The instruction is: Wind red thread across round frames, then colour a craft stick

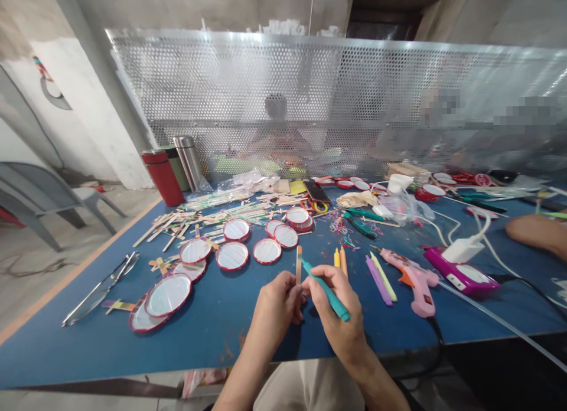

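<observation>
Near the front edge of the blue table, my left hand point(280, 302) is closed on the lower end of an upright wooden stick point(299, 263). The stick has a coloured mark near its top. My right hand point(339, 307) grips a teal marker point(330, 294), its tip close to the stick's right side. Behind my hands lie a yellow marker point(337, 258) and an orange marker point(344, 262). A purple marker point(378, 281) and a light green marker point(383, 276) rest to the right. Several round, red-rimmed discs point(232, 255) lie to the left.
A pink glue gun point(411, 278) and a purple power strip point(460, 275) with cables lie on the right. Eyeglasses point(101, 287) are on the left. Bottles point(163, 178) and wooden sticks point(168, 231) stand or lie further back. Another person's hand point(538, 234) is at the right edge.
</observation>
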The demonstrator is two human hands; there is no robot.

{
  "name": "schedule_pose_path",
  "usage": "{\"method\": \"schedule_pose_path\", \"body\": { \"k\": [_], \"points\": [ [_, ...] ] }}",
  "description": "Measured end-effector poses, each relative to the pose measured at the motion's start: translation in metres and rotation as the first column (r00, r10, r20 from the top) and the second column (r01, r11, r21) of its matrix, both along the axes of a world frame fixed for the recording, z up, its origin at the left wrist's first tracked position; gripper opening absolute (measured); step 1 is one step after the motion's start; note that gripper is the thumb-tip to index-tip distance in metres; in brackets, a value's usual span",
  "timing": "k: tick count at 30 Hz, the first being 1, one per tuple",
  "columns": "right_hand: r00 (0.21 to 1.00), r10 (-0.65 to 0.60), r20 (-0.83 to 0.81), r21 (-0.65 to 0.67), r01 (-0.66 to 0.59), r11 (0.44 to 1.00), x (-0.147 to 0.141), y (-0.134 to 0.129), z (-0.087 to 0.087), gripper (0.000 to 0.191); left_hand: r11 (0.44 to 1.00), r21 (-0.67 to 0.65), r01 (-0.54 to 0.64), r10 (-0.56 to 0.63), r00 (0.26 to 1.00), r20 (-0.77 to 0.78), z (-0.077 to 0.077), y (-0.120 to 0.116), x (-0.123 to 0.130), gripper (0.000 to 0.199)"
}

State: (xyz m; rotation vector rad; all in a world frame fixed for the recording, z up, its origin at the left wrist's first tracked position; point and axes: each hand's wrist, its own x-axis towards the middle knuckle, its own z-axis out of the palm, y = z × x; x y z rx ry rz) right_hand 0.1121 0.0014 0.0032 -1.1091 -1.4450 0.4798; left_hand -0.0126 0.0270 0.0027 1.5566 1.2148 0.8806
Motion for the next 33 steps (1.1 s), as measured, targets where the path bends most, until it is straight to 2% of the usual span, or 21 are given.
{"method": "schedule_pose_path", "body": {
  "k": [25,33],
  "points": [
    [1.0,-0.014,0.022,-0.036,0.015,0.999,-0.0019,0.0006,0.0028,0.01,1.0,-0.02,-0.005,0.005,1.0,0.007,0.0018,0.0004,0.0004,0.014],
    [0.999,-0.035,0.013,-0.011,0.035,0.999,-0.002,0.0024,0.0049,0.01,1.0,-0.031,-0.001,0.002,1.0,0.017,0.0022,-0.0007,0.0002,0.015]
  ]
}}
